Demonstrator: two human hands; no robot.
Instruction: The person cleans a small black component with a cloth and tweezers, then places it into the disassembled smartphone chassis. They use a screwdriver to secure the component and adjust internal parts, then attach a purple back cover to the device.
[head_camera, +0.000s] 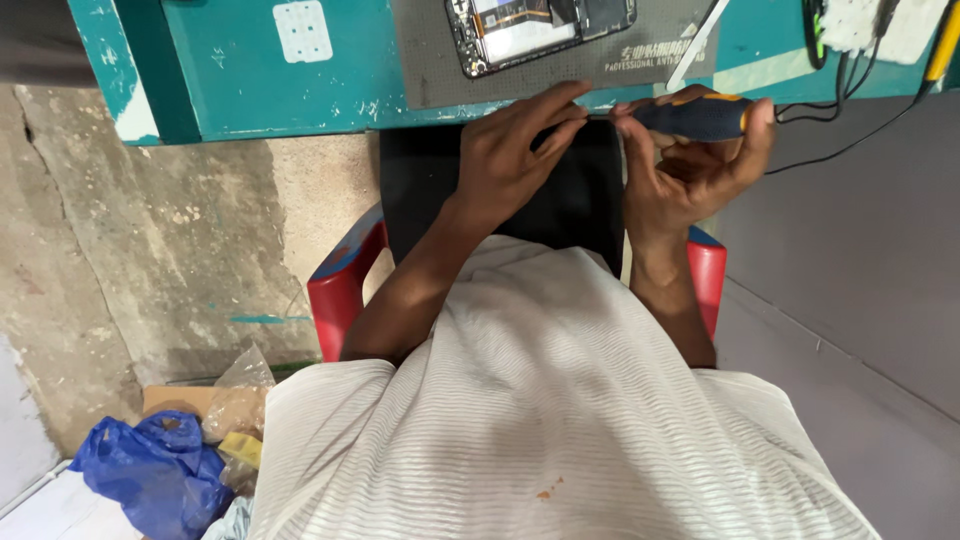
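Hands meet just below the teal bench (250, 90) edge: right hand (690, 165) grips a dark screwdriver (695, 115), left hand (515, 155) pinches at its tip; opened phone (540, 30) lies above on a grey mat (430, 70).

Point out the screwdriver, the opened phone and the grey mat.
screwdriver (697, 116), head view, on its dark blue handle in the right hand (690, 170).
opened phone (540, 28), head view, on its exposed inside.
grey mat (430, 60), head view, on a bare patch left of the phone.
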